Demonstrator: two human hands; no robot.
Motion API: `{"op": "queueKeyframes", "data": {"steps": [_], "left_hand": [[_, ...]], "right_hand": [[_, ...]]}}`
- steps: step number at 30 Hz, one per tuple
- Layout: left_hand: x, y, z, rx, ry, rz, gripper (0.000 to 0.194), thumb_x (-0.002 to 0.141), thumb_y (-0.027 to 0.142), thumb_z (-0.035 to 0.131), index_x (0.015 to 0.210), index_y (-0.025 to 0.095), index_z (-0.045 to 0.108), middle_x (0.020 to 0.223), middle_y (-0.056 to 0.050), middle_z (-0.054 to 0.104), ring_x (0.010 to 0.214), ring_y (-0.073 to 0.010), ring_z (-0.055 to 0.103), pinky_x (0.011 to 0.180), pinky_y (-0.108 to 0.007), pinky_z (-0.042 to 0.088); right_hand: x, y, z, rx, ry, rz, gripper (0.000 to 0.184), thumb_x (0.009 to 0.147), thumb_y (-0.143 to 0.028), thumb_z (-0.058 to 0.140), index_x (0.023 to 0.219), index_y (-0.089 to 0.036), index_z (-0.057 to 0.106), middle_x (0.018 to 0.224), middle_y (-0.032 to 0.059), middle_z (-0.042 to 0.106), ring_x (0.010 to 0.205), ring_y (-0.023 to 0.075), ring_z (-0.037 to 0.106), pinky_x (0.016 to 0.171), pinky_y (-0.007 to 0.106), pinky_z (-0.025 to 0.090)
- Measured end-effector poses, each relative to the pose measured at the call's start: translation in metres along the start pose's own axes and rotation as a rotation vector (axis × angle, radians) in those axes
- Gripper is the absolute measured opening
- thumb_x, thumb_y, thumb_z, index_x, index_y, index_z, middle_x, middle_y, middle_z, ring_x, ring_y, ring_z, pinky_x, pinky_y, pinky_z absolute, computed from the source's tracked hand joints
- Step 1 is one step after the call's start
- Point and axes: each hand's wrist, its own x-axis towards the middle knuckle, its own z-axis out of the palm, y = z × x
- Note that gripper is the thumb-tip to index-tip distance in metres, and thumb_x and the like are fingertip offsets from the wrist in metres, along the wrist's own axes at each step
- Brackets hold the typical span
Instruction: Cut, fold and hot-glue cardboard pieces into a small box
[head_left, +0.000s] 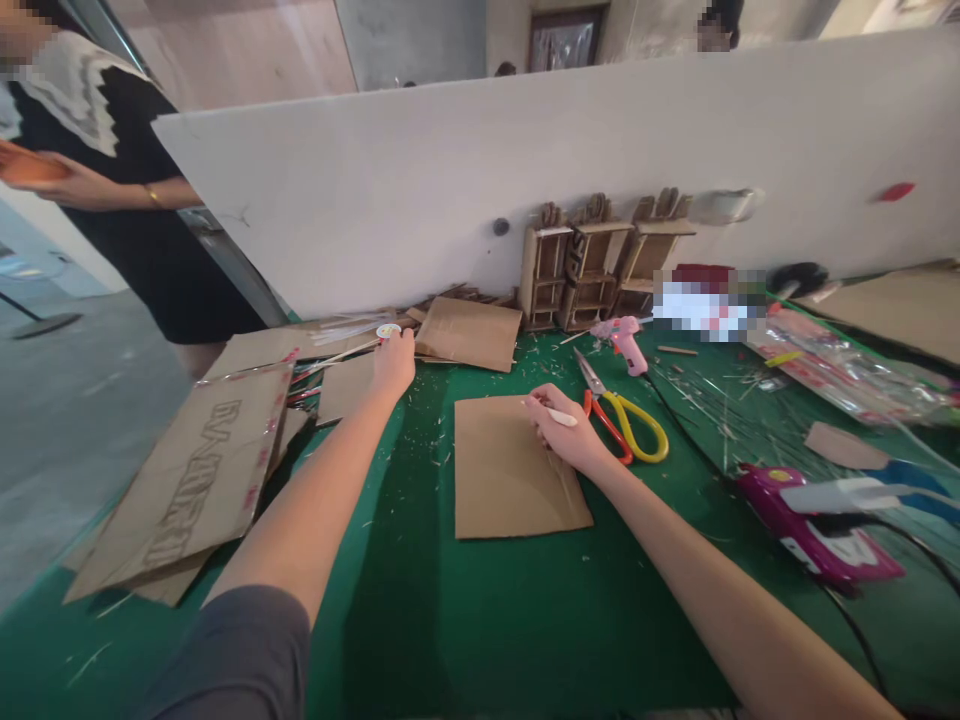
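My right hand [559, 425] is closed around a white pen [562, 417], its fingers resting over the upper right part of a square cardboard sheet [502, 480]. Farther off to the left, my left hand [395, 362] is reached out with its fingers closed on a small round white disc [388, 331] bearing a coloured print. Under and beside that hand lie cardboard pieces [349, 388]. Just right of my right hand are scissors [621, 415] with one yellow and one red handle. A pink glue gun [622, 343] lies behind them.
Cardboard box structures [581, 270] stand against a white partition [375, 200]. At left lies a large folded carton [202, 470]. A magenta power strip [817, 530] with cords sits at right, near thin scattered sticks [712, 400]. Another person [127, 190] stands beyond the left edge.
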Motion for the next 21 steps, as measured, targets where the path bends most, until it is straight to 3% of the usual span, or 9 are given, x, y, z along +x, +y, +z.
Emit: {"op": "queueKeyframes", "data": {"steps": [3,6,8,10,12,16,21], "left_hand": [[-0.023,0.011,-0.015,0.006,0.042,0.014,0.036,0.087,0.005,0.035,0.119,0.015,0.05,0.121,-0.018,0.055,0.117,-0.0311,0.051,0.092,-0.044,0.043],[-0.067,0.031,-0.027,-0.064,0.07,0.089,0.037,0.088,0.01,0.038,0.122,0.017,0.05,0.123,-0.016,0.056,0.119,-0.0313,0.049,0.093,-0.046,0.044],[-0.102,0.046,-0.029,-0.202,-0.01,0.248,0.032,0.091,0.022,0.041,0.122,0.02,0.052,0.126,-0.012,0.057,0.116,-0.0287,0.052,0.094,-0.045,0.046],[-0.133,0.057,-0.026,-0.289,-0.075,0.371,0.042,0.092,0.041,0.044,0.128,0.019,0.049,0.137,-0.012,0.051,0.127,-0.0311,0.045,0.102,-0.049,0.042],[-0.154,0.062,-0.02,-0.318,-0.121,0.395,0.051,0.093,0.048,0.039,0.135,0.019,0.045,0.146,-0.013,0.043,0.136,-0.0329,0.037,0.11,-0.057,0.032],[-0.166,0.061,-0.01,-0.352,-0.156,0.4,0.057,0.096,0.049,0.032,0.142,0.017,0.04,0.155,-0.013,0.032,0.143,-0.0316,0.028,0.115,-0.059,0.023],[-0.163,0.057,-0.01,-0.379,-0.154,0.413,0.058,0.095,0.049,0.034,0.142,0.016,0.041,0.155,-0.012,0.033,0.144,-0.0292,0.027,0.117,-0.056,0.023]], "right_hand": [[0.0,0.002,0.0,0.071,-0.007,0.002,0.026,0.09,-0.048,0.045,0.09,-0.023,0.051,0.066,-0.0049,0.052,0.049,0.0099,0.049,0.044,0.021,0.041],[0.001,0.004,0.001,0.097,-0.017,0.008,0.022,0.09,-0.046,0.048,0.091,-0.024,0.051,0.066,-0.0056,0.051,0.048,0.0094,0.049,0.041,0.02,0.04],[0.001,0.005,0.0,0.073,-0.012,0.004,0.019,0.088,-0.042,0.051,0.089,-0.024,0.051,0.065,-0.0058,0.051,0.048,0.0092,0.05,0.04,0.019,0.039],[0.0,0.005,-0.002,0.05,-0.014,-0.018,0.017,0.086,-0.04,0.054,0.087,-0.023,0.052,0.065,-0.0055,0.052,0.048,0.0091,0.051,0.04,0.019,0.04],[0.0,0.004,-0.005,0.05,-0.032,-0.049,0.019,0.084,-0.041,0.057,0.086,-0.022,0.054,0.064,-0.0051,0.053,0.048,0.0092,0.052,0.04,0.019,0.042],[0.004,0.001,-0.013,0.112,-0.072,-0.007,0.023,0.083,-0.043,0.059,0.088,-0.021,0.059,0.063,-0.0036,0.056,0.046,0.0099,0.055,0.039,0.019,0.045],[0.026,-0.004,-0.009,0.145,-0.135,0.079,0.016,0.082,-0.034,0.061,0.082,-0.019,0.058,0.062,-0.0015,0.059,0.046,0.0116,0.06,0.039,0.022,0.051]]}}
